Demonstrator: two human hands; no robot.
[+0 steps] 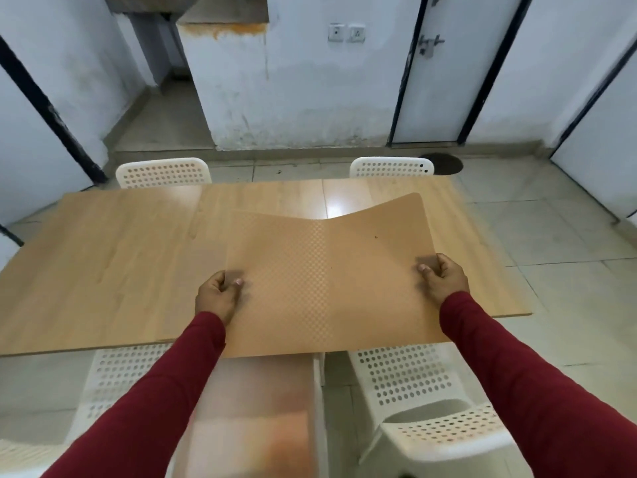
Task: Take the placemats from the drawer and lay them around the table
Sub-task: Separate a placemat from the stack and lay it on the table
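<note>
Two white perforated chairs [406, 381] sit nearest you, tucked under the near edge. Your left hand [217, 293] and right hand [443, 279], in red sleeves, each pinch a side of one tan placemat [327, 281], held over the near right part of the wooden surface [113, 257], its far edge bowed upward. Two more white chairs [163, 172] stand at the far side.

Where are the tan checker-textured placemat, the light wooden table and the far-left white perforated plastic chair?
Tan checker-textured placemat [327, 277]: head view, its centre.
Light wooden table [113, 257]: head view, bare top, left half.
Far-left white perforated plastic chair [163, 172]: head view, its backrest.
</note>
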